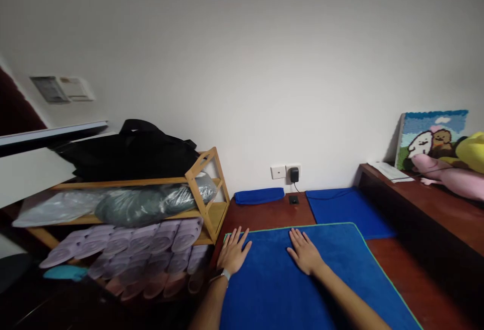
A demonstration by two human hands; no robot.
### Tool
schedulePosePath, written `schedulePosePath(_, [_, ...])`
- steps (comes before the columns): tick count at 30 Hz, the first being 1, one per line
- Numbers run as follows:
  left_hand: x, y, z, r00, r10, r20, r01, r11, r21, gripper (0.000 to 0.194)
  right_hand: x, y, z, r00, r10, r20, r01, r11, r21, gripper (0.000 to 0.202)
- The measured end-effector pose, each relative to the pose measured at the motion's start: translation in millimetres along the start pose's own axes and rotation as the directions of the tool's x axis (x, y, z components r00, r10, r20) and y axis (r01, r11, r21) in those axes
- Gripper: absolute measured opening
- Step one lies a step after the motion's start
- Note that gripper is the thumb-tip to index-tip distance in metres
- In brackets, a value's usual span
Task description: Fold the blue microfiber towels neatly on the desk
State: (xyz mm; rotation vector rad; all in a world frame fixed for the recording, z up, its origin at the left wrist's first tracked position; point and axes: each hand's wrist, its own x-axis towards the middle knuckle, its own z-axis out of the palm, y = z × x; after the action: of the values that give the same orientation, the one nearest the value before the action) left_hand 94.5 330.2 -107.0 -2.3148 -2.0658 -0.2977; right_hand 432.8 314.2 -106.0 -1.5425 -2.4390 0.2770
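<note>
A large blue cloth with a light green edge (272, 279) lies spread over the red-brown wooden surface. My left hand (233, 252) rests flat near the cloth's far left corner, fingers apart, with a watch on the wrist. Palm down near the far edge, my right hand (305, 252) touches the cloth with its fingers stretched out. Beyond the cloth sits a folded blue cloth (259, 196) by the wall. Another blue cloth (346, 209) lies flat at the back right, partly under the large one.
On the left stands a wooden rack (212, 204) with a black bag (139, 151), plastic-wrapped items and several slippers (187, 234). A black plug (294, 174) is in the wall socket. The raised ledge at right holds a picture (431, 138) and a pink plush toy (454, 178).
</note>
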Motion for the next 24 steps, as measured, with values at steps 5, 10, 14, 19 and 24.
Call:
schedulePosePath(5, [-0.3,0.0,-1.8,1.000,0.002,-0.005,-0.002,1.000,-0.005,0.062,-27.6,87.3,-20.6,0.990,0.130,-0.060,-0.135,0.988,-0.078,0.072])
schedulePosePath(10, [-1.7,2.8,-7.2,1.000,-0.009,0.007,0.009,1.000,0.000,0.061,-56.0,169.0,-41.6,0.937,0.342,-0.067,-0.348,0.929,-0.126,0.072])
schedulePosePath(14, [-2.7,6.0,-10.5,1.000,-0.024,0.015,0.024,1.000,0.015,0.058,-71.9,203.8,-51.6,0.910,0.400,-0.105,-0.411,0.902,-0.133,0.073])
schedulePosePath(19, [-3.5,7.8,-10.4,1.000,-0.011,0.003,0.011,0.999,0.041,0.057,-61.2,176.8,-45.9,0.931,0.330,-0.153,-0.349,0.929,-0.122,0.073])
schedulePosePath(24, [-2.7,5.8,-7.6,1.000,-0.005,-0.005,0.005,1.000,0.024,0.058,-23.3,69.2,-17.7,0.981,-0.013,-0.193,0.013,1.000,0.000,0.067])
